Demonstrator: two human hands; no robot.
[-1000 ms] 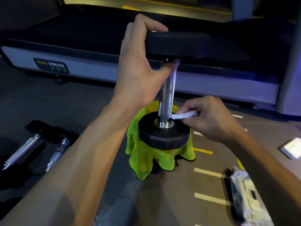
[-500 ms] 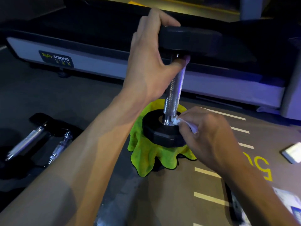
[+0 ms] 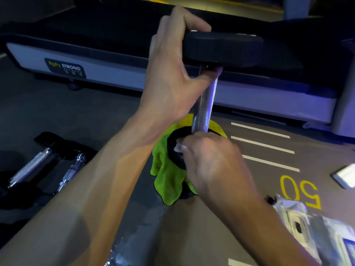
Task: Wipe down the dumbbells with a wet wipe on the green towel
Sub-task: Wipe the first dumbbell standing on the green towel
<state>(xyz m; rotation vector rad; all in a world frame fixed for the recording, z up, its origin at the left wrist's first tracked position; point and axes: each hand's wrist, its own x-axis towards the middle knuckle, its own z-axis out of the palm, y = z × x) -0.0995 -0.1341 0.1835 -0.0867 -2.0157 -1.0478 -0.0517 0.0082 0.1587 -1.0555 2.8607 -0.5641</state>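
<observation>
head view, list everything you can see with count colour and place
upright dumbbell with black ends and knurled chrome handle: 1, black and silver, standing on end at centre
green microfibre towel: 1, lime green, under the dumbbell
white wet wipe: 1, white, at the handle's base
chrome-handled dumbbells lying flat: 2, black and silver, floor at left
treadmill base: 1, grey and black, behind
white wipe packet: 1, floor at lower right
small white flat object: 1, right edge
left hand: grips the top end
right hand: pinches the wipe

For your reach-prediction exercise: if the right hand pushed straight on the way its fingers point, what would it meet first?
Probably the dumbbell: the right hand, pinching the wet wipe, points at its handle base above the lower head; depth is uncertain.
</observation>
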